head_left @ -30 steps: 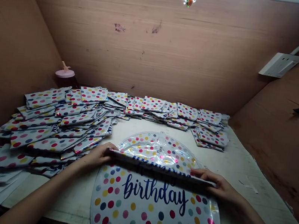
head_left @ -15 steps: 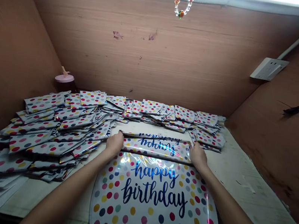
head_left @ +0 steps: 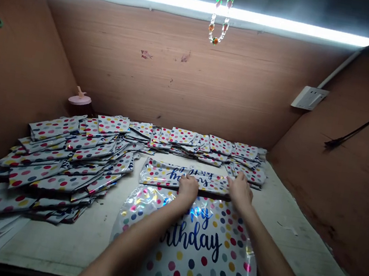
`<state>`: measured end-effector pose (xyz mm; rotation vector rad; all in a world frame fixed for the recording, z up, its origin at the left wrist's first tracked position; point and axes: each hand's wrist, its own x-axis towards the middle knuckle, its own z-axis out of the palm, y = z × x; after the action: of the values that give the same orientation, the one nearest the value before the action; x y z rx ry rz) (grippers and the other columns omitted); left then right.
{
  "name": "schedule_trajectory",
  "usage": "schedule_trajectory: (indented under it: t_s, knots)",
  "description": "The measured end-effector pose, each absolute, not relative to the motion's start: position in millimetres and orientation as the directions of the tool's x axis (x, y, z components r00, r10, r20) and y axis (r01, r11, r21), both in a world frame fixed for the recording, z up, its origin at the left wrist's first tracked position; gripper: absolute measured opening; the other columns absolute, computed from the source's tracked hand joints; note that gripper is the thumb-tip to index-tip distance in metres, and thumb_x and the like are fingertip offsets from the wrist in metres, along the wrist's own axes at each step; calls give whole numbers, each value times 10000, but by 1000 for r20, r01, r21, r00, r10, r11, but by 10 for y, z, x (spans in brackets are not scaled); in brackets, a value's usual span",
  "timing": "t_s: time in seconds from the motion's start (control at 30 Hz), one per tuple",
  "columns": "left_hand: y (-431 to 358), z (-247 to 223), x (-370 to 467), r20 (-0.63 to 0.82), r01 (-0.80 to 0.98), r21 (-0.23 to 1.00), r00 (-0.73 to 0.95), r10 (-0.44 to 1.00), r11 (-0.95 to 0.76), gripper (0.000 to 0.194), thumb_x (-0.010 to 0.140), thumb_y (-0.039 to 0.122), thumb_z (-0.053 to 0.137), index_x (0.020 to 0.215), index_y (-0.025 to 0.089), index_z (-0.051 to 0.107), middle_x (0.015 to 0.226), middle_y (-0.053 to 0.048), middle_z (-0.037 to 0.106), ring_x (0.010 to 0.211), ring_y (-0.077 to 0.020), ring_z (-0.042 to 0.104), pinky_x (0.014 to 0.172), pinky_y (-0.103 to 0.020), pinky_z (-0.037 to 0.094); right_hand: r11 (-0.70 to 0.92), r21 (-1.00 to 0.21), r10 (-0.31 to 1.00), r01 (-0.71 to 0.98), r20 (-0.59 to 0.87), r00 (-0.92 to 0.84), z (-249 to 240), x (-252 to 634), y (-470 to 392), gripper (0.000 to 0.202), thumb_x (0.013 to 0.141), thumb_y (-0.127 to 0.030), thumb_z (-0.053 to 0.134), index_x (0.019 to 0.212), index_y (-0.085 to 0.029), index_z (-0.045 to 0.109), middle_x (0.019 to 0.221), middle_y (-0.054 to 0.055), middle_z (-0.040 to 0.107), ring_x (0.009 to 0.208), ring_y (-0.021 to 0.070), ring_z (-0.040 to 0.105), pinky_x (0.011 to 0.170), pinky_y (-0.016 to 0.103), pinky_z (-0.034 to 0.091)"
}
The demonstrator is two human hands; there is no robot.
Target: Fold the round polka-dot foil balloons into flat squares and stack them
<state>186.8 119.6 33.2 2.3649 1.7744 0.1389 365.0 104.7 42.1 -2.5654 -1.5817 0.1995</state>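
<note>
Open surface [head_left: 307, 265] lies right of the right forearm [head_left: 270, 259], bounded by the side wall [head_left: 347, 192]. Another free lane runs between the dotted sheet [head_left: 191, 270] and the heaped packets [head_left: 95, 147] at left. A packet row [head_left: 184, 136] bars the back.

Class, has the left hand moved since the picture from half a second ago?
Yes: judged against the left pile, the left hand has moved right, from the folded strip's left end to near its middle.
</note>
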Motion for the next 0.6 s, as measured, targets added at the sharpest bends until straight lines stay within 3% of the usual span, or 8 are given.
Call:
schedule_trajectory:
  t_s: [0.03, 0.1, 0.2, 0.3, 0.47, 0.53, 0.6]
  knots:
    - [1289, 441, 1831, -37, 940, 221, 274, 961, -260, 300, 924, 202, 500, 1190, 88, 581, 1169, -201, 610, 1071, -293, 595, 868, -452, 498, -408, -173, 907, 896, 35, 420, 404, 3582, 833, 524, 983, -422, 232, 1389, -114, 353, 1383, 223, 415, 1238, 339, 437, 968, 477, 407]
    - [1485, 739, 1665, -20, 934, 265, 255, 967, -241, 265, 923, 290, 543, 1133, 135, 588, 1107, -103, 623, 960, -204, 622, 819, -394, 530, -155, -194, 945, 969, 257, 203, 275, 3446, 418, 510, 973, -425, 226, 1348, -144, 428, 1366, 195, 440, 1259, 338, 409, 999, 479, 378]
    - [1744, 1352, 1288, 111, 918, 327, 197, 974, -223, 290, 915, 331, 557, 1147, 157, 571, 1135, -79, 599, 962, -191, 610, 817, -384, 529, 80, -208, 972, 975, 231, -30, -31, 3328, 45, 503, 927, -515, 347, 1309, -229, 506, 1429, 123, 391, 1328, 352, 323, 1051, 505, 322]
    - [1823, 2014, 892, 321, 899, 375, 103, 942, -226, 246, 926, 308, 533, 1061, 117, 612, 1019, -72, 645, 905, -179, 623, 818, -389, 511, -34, -226, 992, 974, 107, 60, -229, 3360, 54, 600, 884, -602, 390, 1400, -296, 410, 1524, 84, 248, 1393, 398, 172, 1089, 568, 209]
    - [1446, 2643, 422, 660, 860, 369, 25, 751, -353, 384, 980, 303, 357, 1090, 61, 634, 904, -58, 666, 934, -181, 624, 864, -326, 440, -301, -271, 950, 914, -8, 311, -140, 3442, 314, 625, 916, -532, 367, 1444, -199, 340, 1528, 166, 223, 1399, 379, 176, 1097, 543, 195]
    - [1216, 2592, 325, 759, 804, 305, 119, 640, -511, 372, 966, 280, 369, 1154, 73, 614, 926, -64, 675, 931, -186, 635, 867, -315, 447, -318, -308, 934, 897, 63, 353, -40, 3400, 300, 666, 904, -515, 405, 1458, -161, 296, 1553, 184, 117, 1411, 407, 88, 1091, 602, 149]
    - [976, 2339, 276, 778, 685, 212, 313, 545, -697, 343, 949, 243, 387, 1163, 119, 625, 978, -65, 696, 929, -180, 647, 878, -310, 467, -205, -382, 946, 901, 157, 282, 47, 3314, 184, 712, 890, -476, 453, 1476, -136, 234, 1565, 178, 45, 1416, 414, -30, 1095, 643, 79]
